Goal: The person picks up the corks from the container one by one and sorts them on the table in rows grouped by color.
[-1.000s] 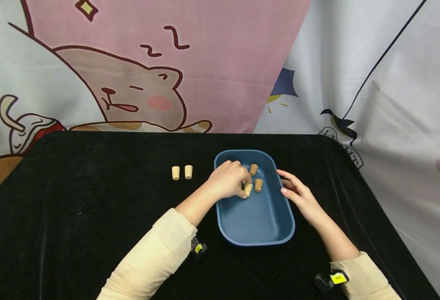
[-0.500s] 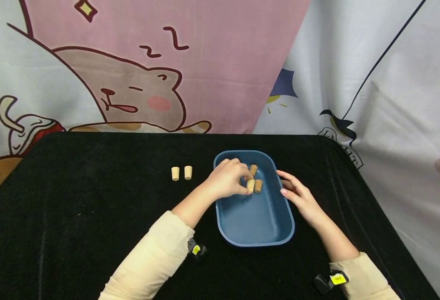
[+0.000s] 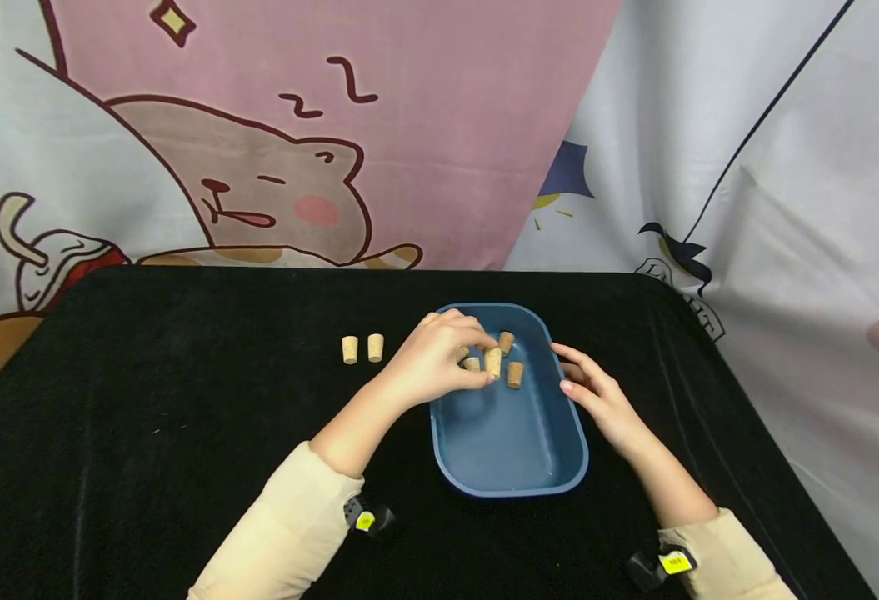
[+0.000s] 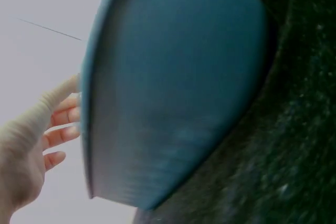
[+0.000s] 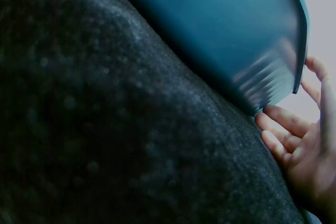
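Note:
In the head view, my left hand (image 3: pixel 435 358) is over the blue tub (image 3: pixel 510 483), pinching a tapered cork stopper (image 3: pixel 492 362) between thumb and fingertips. Several more cork stoppers lie in the tub's far half: a darker cork (image 3: pixel 506 342), another darker cork (image 3: pixel 515 375), and a pale cork (image 3: pixel 471 364) partly hidden by that hand. My right hand (image 3: pixel 600 396) touches the tub's right side with its fingers fairly straight. The right wrist view shows the right hand (image 5: pixel 302 140) with fingertips at the tub's outer wall (image 5: pixel 210 30). The tub's wall fills much of the left wrist view.
Two pale corks, a left one (image 3: pixel 350 350) and a right one (image 3: pixel 375 347), stand side by side on the black cloth (image 3: pixel 184 467) left of the tub. A printed curtain (image 3: pixel 446 167) hangs behind the table's far edge.
My left hand has drawn slightly left and up, with the cork in its fingers, and pale corks beside it have come into sight. My right hand stays at the tub's side.

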